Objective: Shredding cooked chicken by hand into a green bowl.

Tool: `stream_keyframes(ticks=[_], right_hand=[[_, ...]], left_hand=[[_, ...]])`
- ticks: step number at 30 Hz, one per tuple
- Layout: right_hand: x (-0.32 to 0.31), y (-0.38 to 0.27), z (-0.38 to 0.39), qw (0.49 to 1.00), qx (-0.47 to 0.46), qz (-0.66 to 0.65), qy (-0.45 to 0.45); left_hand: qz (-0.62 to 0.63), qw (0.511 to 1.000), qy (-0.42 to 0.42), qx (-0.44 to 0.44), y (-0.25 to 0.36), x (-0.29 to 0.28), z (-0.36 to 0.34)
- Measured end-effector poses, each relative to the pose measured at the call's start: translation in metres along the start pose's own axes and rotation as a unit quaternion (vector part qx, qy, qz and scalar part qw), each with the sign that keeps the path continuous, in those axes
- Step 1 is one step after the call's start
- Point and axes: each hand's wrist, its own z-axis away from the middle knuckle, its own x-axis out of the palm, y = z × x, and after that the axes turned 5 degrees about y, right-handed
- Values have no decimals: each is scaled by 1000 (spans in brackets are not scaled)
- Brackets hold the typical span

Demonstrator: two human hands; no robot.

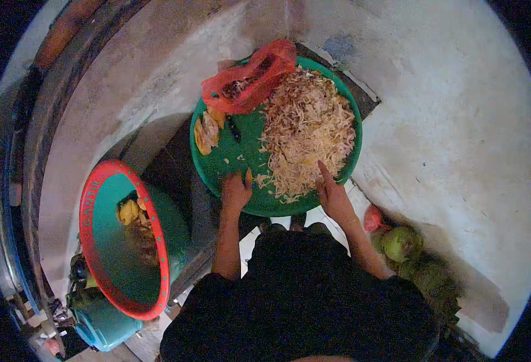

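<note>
A large round green tray (pixel 217 172) is in front of me, with a heap of pale, stringy shreds (pixel 308 130) covering its right side. My right hand (pixel 332 194) lies at the heap's near edge, index finger stretched into the shreds and nothing seen held. At the tray's near left part rests my left hand (pixel 237 190); its thumb stands apart from the fingers, which bend down, and no held thing shows. A red mesh bag (pixel 253 78) sprawls over the far rim. Yellowish peels (pixel 206 133) and a small dark object (pixel 233 128) of unclear kind lie below it.
To the left stands a deep green tub (pixel 120 265) with a red rim, tilted in view and holding yellow peels (pixel 131 212). Behind it is a light-blue container (pixel 105 326). Green coconut-like fruits (pixel 402 244) and a small red bag (pixel 373 218) lie at right, along a pale wall (pixel 446 120).
</note>
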Motion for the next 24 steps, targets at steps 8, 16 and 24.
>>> stream_keyframes(ticks=[8,16,24], right_hand=[[38,4,2,994,-98,35,39],[61,-16,-9,988,-97,-94,-73],[50,-34,-6,987,-7,-123,-104]], left_hand=[[125,991,-48,12,8,24,6],[506,844,-139,-112,43,-6,13],[460,875,-113,-101,53,-13,15]])
